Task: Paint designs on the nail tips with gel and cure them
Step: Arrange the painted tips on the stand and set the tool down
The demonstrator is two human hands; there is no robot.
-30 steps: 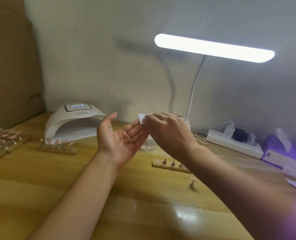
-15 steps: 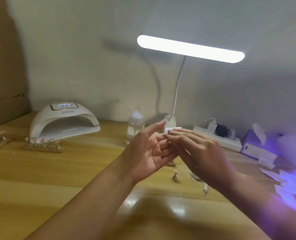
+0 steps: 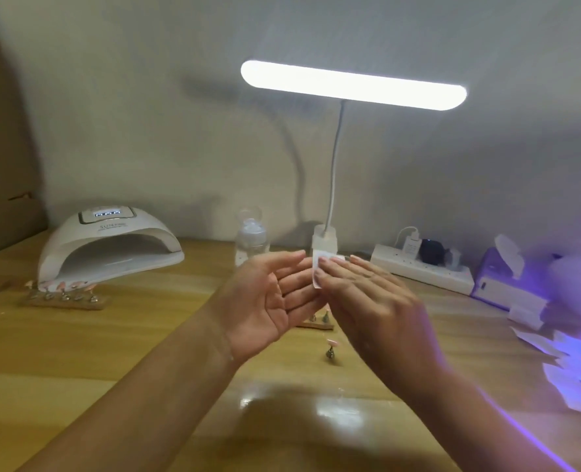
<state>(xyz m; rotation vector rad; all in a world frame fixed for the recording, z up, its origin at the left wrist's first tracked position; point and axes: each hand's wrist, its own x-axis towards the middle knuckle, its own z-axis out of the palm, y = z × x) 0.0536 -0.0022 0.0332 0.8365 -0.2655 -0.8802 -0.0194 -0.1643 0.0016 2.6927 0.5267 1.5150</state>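
Nail tips [image 3: 61, 287] stand in a row on a wooden strip [image 3: 65, 300], which touches the front edge of the white curing lamp [image 3: 112, 247] at the back left of the table [image 3: 112, 352]. One more nail tip on a small metal stand [image 3: 331, 349] is alone on the wood, just below the two hands. A second strip [image 3: 318, 321] is half hidden behind them. The person holds both hands above the middle of the table, not touching it. The left hand [image 3: 275, 301] is turned palm up with its fingers straight and close together. The right hand [image 3: 367, 301] lays its nearly straight fingers on a small white piece [image 3: 316, 277] and presses it against the left fingertips; its thumb is hidden. Behind the hands, along the wall, stand a clear bottle [image 3: 251, 240], the lit desk lamp [image 3: 350, 85] and a power strip [image 3: 421, 270]. A stretch of wood lies between the left forearm and the first strip. White paper scraps [image 3: 571, 369] crowd the right edge.
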